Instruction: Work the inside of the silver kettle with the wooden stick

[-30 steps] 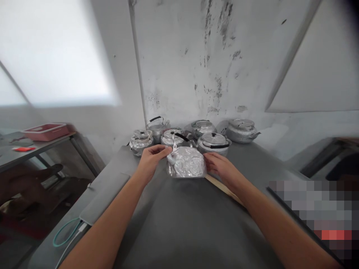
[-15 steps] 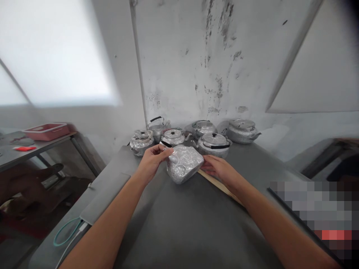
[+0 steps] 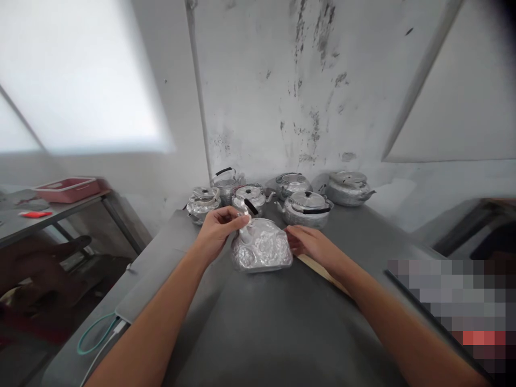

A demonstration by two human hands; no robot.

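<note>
A silver embossed kettle [image 3: 263, 247] with a black handle grip is held near the middle of the grey table [image 3: 258, 322], roughly upright. My left hand [image 3: 220, 231] pinches it at the upper left, by the spout, thumb and fingers together. On the kettle's right side rests my right hand [image 3: 308, 241], its fingers partly hidden behind the body. Behind the hands stand several more silver kettles, among them a lidded one [image 3: 307, 208] with a black knob and another [image 3: 249, 198] just beyond the held kettle.
A large pot-like kettle [image 3: 349, 189] stands at the back right by the stained wall. A light wooden strip [image 3: 322, 271] lies right of centre. At left are a grey case [image 3: 151, 285] with a teal cable, and a side table with a red basket [image 3: 68, 190].
The kettle has turned from a tilted pose showing its underside to nearly upright, moving slightly down and left. Its black handle grip has swung to the right. Both hands keep hold.
</note>
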